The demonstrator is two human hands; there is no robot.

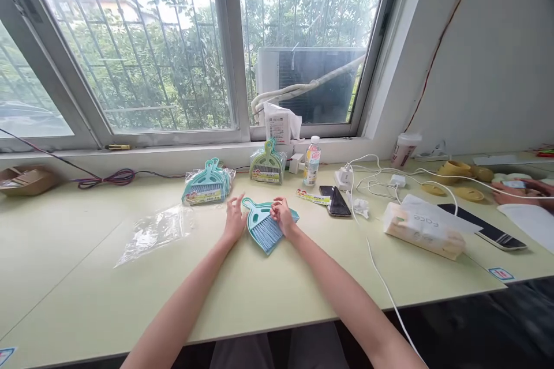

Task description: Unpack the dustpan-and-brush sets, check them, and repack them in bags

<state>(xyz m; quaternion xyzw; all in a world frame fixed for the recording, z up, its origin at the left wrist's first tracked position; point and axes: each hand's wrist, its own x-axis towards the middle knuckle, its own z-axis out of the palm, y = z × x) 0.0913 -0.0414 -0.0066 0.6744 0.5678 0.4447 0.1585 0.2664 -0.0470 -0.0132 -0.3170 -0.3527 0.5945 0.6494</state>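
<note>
A small teal brush and dustpan set (pixel 262 225) lies on the pale green table (pixel 86 277) in front of me. My right hand (pixel 283 216) rests on its right side with fingers curled over the pan's edge. My left hand (pixel 234 219) hovers just left of the teal handle, fingers loosely spread and holding nothing. An empty clear plastic bag (pixel 156 232) lies to the left. A pile of packaged teal sets (pixel 208 183) sits behind, and a packaged green set (pixel 267 166) leans near the window sill.
A drink bottle (pixel 312 160), a dark phone (pixel 336 200), a paper label (pixel 312 197), white chargers and cables (pixel 376 181), a tissue pack (pixel 426 226) and a second phone (pixel 489 229) lie to the right. Another person's hand (pixel 521 191) is at the far right. A cardboard tray (pixel 26 180) sits far left.
</note>
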